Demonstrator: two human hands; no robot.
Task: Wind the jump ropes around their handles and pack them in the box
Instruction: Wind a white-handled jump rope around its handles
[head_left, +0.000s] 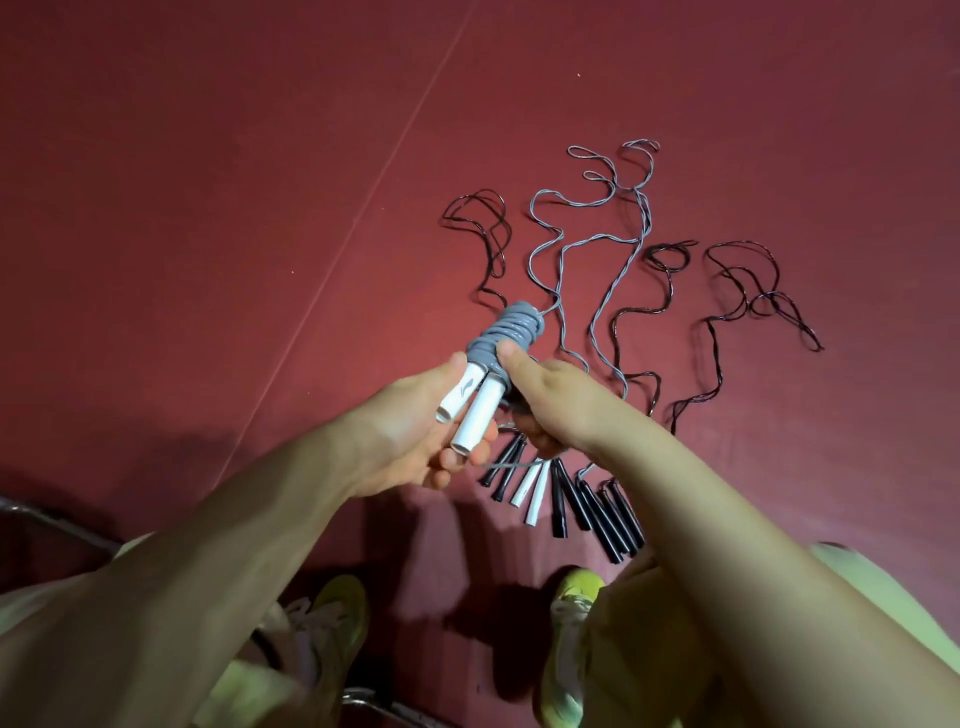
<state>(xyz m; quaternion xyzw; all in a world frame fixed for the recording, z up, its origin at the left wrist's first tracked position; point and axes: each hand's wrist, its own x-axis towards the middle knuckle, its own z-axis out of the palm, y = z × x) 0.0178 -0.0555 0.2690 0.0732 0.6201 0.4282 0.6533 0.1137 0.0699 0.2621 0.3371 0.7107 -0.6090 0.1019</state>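
Jump rope handles (475, 410) gripped by both hands' fingers; black-handled ropes (597, 506) underneath.

A dark red matte floor (208, 182) fills the view, crossed by a thin pale line (363, 208) running from 12 toward 8 o'clock, with two yellow-green laced sneakers (569, 623) at 6 o'clock and curved grey metal bars (52, 519) at 8 o'clock.
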